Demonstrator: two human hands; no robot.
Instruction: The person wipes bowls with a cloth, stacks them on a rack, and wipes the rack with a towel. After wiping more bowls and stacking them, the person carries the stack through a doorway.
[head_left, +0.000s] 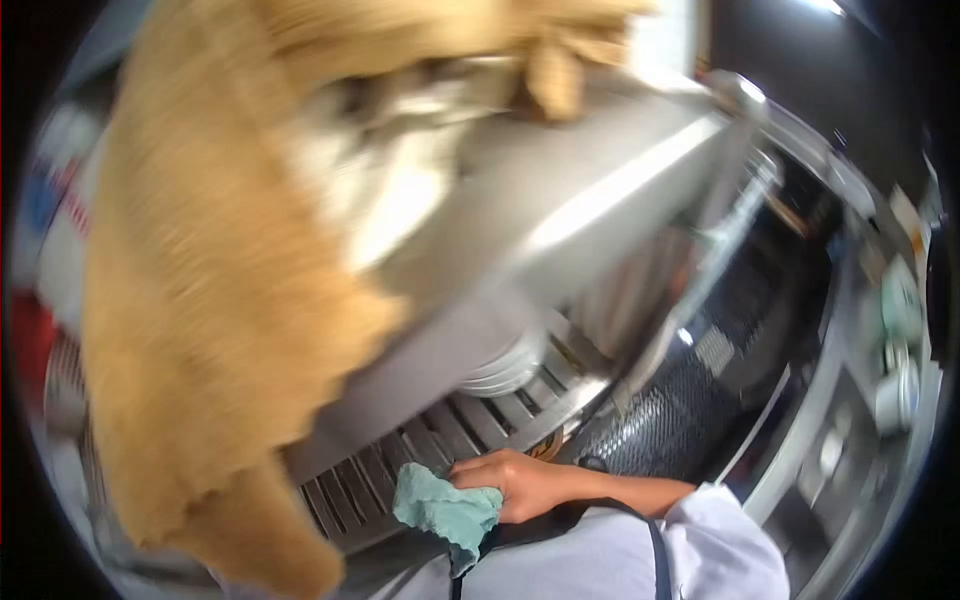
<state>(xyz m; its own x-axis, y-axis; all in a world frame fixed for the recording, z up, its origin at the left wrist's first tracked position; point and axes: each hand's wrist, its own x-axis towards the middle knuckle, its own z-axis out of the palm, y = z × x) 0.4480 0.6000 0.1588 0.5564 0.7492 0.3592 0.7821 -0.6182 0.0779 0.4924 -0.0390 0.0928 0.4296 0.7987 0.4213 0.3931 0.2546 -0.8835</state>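
Observation:
My right hand [510, 484] is closed around a crumpled pale green cloth [445, 508], low in front of my white top. The cloth hangs from the fingers beside the slatted lower shelf [350, 495]. A large tan sheet that looks like cloth [220, 260] fills the left and top of the view, very near the camera and smeared by motion. I cannot make out my left hand; the tan sheet covers much of that side.
A steel worktop [560, 165] with a bright edge runs across the middle. White stacked plates [505, 370] sit on the slatted shelf below. Dark textured floor matting [660, 420] lies to the right. Along the far right, another counter [830, 400] holds a white container [897, 395].

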